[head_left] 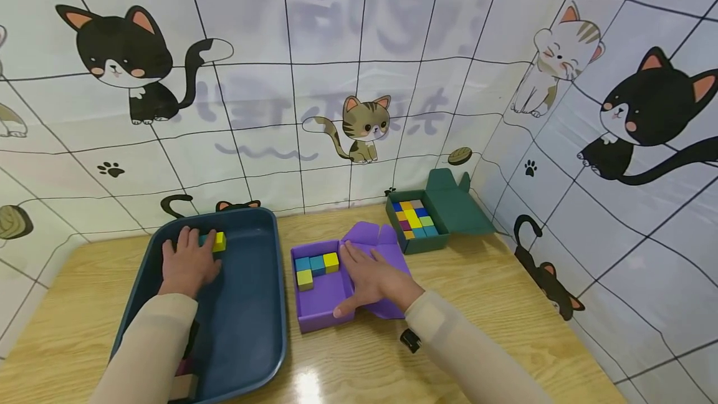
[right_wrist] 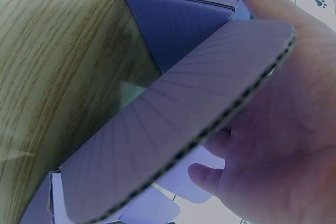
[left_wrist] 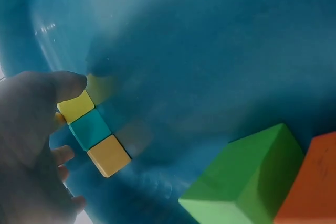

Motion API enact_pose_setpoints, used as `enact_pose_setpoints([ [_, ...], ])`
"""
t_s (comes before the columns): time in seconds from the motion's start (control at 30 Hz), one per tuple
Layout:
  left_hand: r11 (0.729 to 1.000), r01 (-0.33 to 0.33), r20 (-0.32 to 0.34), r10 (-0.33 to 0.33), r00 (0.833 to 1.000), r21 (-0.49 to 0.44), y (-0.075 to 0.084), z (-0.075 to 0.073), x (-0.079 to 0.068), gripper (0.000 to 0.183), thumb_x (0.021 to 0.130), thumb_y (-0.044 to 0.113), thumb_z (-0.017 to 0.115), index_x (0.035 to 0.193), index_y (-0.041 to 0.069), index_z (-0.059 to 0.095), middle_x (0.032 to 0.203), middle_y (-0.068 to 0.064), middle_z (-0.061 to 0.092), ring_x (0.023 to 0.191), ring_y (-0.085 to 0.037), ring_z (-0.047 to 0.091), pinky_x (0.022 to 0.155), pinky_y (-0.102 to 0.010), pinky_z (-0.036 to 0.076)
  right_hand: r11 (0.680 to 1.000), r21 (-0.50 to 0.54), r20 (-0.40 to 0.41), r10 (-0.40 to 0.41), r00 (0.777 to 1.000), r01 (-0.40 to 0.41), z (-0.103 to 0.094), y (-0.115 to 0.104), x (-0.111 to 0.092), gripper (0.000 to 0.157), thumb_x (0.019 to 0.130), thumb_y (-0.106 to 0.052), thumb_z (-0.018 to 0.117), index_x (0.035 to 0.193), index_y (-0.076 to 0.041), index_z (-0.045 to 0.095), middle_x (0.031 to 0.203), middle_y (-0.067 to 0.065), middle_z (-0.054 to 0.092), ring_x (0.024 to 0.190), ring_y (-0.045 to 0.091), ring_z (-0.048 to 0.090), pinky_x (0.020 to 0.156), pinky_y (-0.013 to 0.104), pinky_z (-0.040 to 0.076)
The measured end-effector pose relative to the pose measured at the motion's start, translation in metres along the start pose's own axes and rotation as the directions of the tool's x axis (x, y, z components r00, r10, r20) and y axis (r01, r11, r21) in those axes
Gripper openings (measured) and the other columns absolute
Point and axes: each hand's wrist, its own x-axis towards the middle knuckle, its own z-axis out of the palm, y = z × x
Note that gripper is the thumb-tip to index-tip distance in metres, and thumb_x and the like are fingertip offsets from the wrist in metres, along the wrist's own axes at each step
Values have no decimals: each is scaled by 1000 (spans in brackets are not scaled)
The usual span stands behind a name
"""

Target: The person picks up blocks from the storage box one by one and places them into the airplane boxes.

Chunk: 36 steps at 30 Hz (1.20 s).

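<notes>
In the dark blue tray (head_left: 241, 323), my left hand (head_left: 191, 260) pinches a yellow cube (left_wrist: 76, 107), thumb on one side and index finger at the other. That cube ends a row with a teal cube (left_wrist: 90, 129) and a light orange cube (left_wrist: 108, 156); the hand partly hides the row in the head view. My right hand (head_left: 373, 279) rests on the right side of the purple box (head_left: 322, 323), fingers extended along the hinge of its opened lid (head_left: 387, 248). Inside sit two blue cubes (head_left: 310, 265) and two yellow cubes (head_left: 331, 262).
A green box (head_left: 417, 245) filled with coloured pieces stands at the back right, lid opened. Larger green (left_wrist: 241, 177) and orange-red (left_wrist: 315, 182) blocks lie in the tray. Cat-printed sheets (head_left: 314, 30) border the wooden table (head_left: 493, 310) behind and beside.
</notes>
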Motion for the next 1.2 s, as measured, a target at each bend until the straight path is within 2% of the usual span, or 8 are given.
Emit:
enact_pose_setpoints([
  [0.07, 1000, 4, -12, -4, 1000, -5, 1, -2, -1, 68, 85, 30, 60, 140, 1, 31, 139, -32, 22, 131, -48, 12, 102, -67, 12, 1000, -1, 5, -1, 1000, 1, 0, -1, 0, 128, 60, -74, 64, 148, -10, -5, 155, 7, -6, 144, 17, -1, 116, 48, 3],
  [0.33, 1000, -11, -126, 9, 992, -11, 7, -4, 0, 44, 86, 22, 58, 119, -5, 51, 129, -32, 36, 129, -46, 18, 104, -64, 16, 1000, 3, -1, -1, 1000, 1, -1, -1, -1, 128, 60, -73, 64, 148, -10, -5, 155, 7, -5, 144, 17, -1, 116, 48, 3],
  [0.57, 999, -38, -136, 40, 990, 19, 8, -6, -2, 41, 84, 26, 63, 112, -4, 58, 127, -30, 39, 131, -45, 18, 106, -63, 16, 1000, 17, -5, -13, 1000, 13, -1, -1, -2, 126, 62, -73, 64, 148, -10, -4, 155, 8, -5, 144, 18, -1, 116, 48, 2],
  [0.77, 995, -90, -133, 95, 987, 42, 13, -13, -5, 45, 80, 31, 68, 106, -5, 62, 128, -27, 41, 131, -43, 20, 106, -62, 17, 1000, 21, -5, -23, 1000, 23, 0, 0, 0, 126, 62, -73, 63, 148, -10, -4, 155, 8, -5, 144, 18, -1, 116, 49, 2],
  [0.93, 988, -156, -174, 151, 973, -14, 17, -23, -10, 42, 81, 34, 65, 101, -2, 64, 127, -24, 43, 132, -41, 21, 106, -62, 16, 999, 37, -7, -16, 1000, 16, -1, 0, 3, 126, 62, -72, 64, 148, -10, -4, 155, 8, -5, 144, 19, -1, 116, 49, 2],
  [1.2, 956, -266, -283, 224, 933, -121, 34, -55, -21, 34, 81, 36, 65, 96, 6, 66, 128, -17, 44, 132, -37, 24, 104, -58, 21, 999, 48, -1, -11, 1000, 11, -3, -1, 6, 123, 64, -70, 64, 148, -9, -3, 155, 9, -5, 144, 19, 0, 116, 48, 2],
])
